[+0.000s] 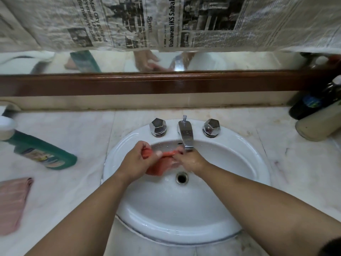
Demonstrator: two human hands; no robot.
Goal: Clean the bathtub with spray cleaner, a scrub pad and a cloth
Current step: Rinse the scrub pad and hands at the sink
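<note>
fingers [144,146] of left hand [136,161] and right hand [192,161] are curled on an orange-red cloth [158,168], centre of the frame, under the faucet spout [186,138], over the white sink [127,209]. green bottle [43,154] lies at left.

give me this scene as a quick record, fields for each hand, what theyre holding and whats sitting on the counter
place: white sink set in a marble counter
left hand: grips one end of the red-orange cloth
right hand: pinches the cloth's other end, just below the faucet spout
green bottle: on its side, counter left of the sink
pink cloth: folded, near the counter's left edge
back right: dark bottle, cream bottle
mirror: upper part covered by newspaper
</note>
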